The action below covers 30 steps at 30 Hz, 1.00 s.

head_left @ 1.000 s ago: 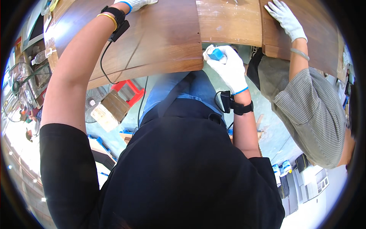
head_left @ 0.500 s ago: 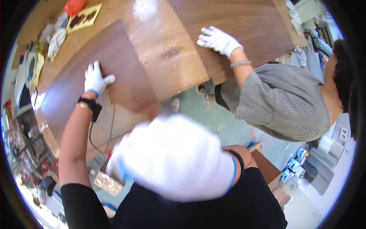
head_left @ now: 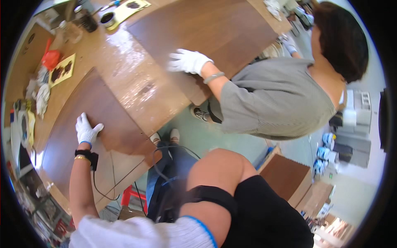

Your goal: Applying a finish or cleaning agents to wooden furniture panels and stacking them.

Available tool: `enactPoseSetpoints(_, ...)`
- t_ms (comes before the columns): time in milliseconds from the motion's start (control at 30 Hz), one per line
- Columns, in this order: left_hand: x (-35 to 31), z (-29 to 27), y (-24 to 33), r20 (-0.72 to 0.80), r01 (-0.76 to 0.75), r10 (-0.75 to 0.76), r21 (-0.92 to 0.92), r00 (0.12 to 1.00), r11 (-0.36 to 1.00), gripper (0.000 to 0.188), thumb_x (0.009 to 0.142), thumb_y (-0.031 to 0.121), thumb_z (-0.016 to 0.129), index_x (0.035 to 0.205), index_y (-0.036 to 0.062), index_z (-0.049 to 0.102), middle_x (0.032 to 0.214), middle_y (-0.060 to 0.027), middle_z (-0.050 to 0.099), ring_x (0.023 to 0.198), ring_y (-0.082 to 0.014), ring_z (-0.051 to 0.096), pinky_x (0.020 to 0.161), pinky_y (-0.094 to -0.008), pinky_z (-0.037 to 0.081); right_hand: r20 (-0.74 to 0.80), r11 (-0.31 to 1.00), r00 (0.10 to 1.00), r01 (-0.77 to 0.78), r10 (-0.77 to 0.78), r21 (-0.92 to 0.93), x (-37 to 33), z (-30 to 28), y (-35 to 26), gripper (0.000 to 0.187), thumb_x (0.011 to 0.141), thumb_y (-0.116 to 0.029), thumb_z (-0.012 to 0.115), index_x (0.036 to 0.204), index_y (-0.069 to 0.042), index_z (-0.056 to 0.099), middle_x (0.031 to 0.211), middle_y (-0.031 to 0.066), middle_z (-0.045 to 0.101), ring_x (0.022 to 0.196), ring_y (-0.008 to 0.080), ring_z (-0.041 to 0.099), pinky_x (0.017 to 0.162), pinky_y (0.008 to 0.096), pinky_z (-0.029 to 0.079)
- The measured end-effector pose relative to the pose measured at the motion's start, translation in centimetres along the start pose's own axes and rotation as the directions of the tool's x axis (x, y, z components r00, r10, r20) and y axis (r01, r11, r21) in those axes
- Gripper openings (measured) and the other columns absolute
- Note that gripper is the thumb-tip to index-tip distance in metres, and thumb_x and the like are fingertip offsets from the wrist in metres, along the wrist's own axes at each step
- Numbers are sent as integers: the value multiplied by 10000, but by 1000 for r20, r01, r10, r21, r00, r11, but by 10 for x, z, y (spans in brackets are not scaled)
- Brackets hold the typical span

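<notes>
My left hand (head_left: 87,130), in a white glove with a black wrist device, lies flat with fingers spread on a dark brown panel (head_left: 115,124) on the glossy wooden table (head_left: 136,82). My right hand (head_left: 144,233), also gloved in white, is raised very close to the camera at the lower edge. Only its cuff and back show, so its fingers and any contents are hidden. A co-worker in a grey top presses a white-gloved hand (head_left: 188,62) on a second dark panel (head_left: 215,33) further along the table.
A red bag (head_left: 50,59), a yellow stained sheet (head_left: 62,70), rags and small pots (head_left: 108,18) crowd the table's far side. A red stool (head_left: 132,198) stands under the table edge. A brown cabinet (head_left: 285,175) sits on the green floor to the right.
My view has swung left along the table. My right hand, seen holding a small blue thing at the table edge a second ago, has risen close to the camera. The left hand stays flat on the panel.
</notes>
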<state>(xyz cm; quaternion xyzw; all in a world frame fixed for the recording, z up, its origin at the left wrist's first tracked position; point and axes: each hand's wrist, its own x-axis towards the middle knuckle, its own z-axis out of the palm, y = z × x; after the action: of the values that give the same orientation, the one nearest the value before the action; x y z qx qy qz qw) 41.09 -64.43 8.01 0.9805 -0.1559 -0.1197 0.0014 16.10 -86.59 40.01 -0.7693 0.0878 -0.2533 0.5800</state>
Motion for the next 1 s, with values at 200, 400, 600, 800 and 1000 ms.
enactPoseSetpoints(200, -10, -8, 19, 32, 18, -16, -59, 999, 998, 1062, 682, 497, 835, 1472, 3, 326, 1467, -254, 386, 1351, -461, 357, 1128, -499, 342, 397, 863, 870, 419, -293, -282, 7, -32, 22, 76, 763, -210, 651, 760, -140, 623, 587, 31, 486, 488, 160, 545, 423, 298, 406)
enactPoseSetpoints(400, -17, -15, 16, 39, 110, -108, -52, 993, 993, 1049, 661, 533, 842, 1466, 70, 356, 1473, -171, 398, 1354, -400, 370, 1075, -498, 410, 505, 999, 862, -50, 40, 7, 26, -24, 158, 301, 773, -106, 763, 1062, -90, 678, 941, 42, 694, 811, 128, 652, 731, 269, 518)
enactPoseSetpoints(600, -15, -24, 23, 53, 145, -142, -49, 988, 988, 996, 688, 587, 804, 1459, 100, 402, 1506, -183, 377, 1381, -387, 356, 1087, -487, 403, 529, 356, 663, -740, 529, 572, -15, -6, 302, 314, 875, -117, 678, 1170, -48, 597, 1039, 39, 677, 859, 98, 625, 752, 258, 523)
enactPoseSetpoints(800, -20, 3, -7, -218, 41, -59, -88, 974, 995, 684, 868, 530, 639, 1375, 89, 510, 1458, -169, 446, 1338, -374, 395, 1082, -507, 371, 471, 202, 616, -718, 632, 666, -16, 8, 338, 260, 889, -111, 682, 1136, -68, 616, 982, 16, 681, 790, 98, 618, 682, 243, 514)
enactPoseSetpoints(1000, -1, 3, -1, -314, -40, 56, 58, 948, 998, 571, 909, 474, 590, 1331, 93, 536, 1434, -158, 460, 1325, -364, 387, 1086, -572, 307, 411, 284, 600, -741, 686, 608, 8, 17, 332, 249, 865, -112, 735, 1095, -99, 640, 934, -27, 667, 748, 59, 594, 646, 222, 491)
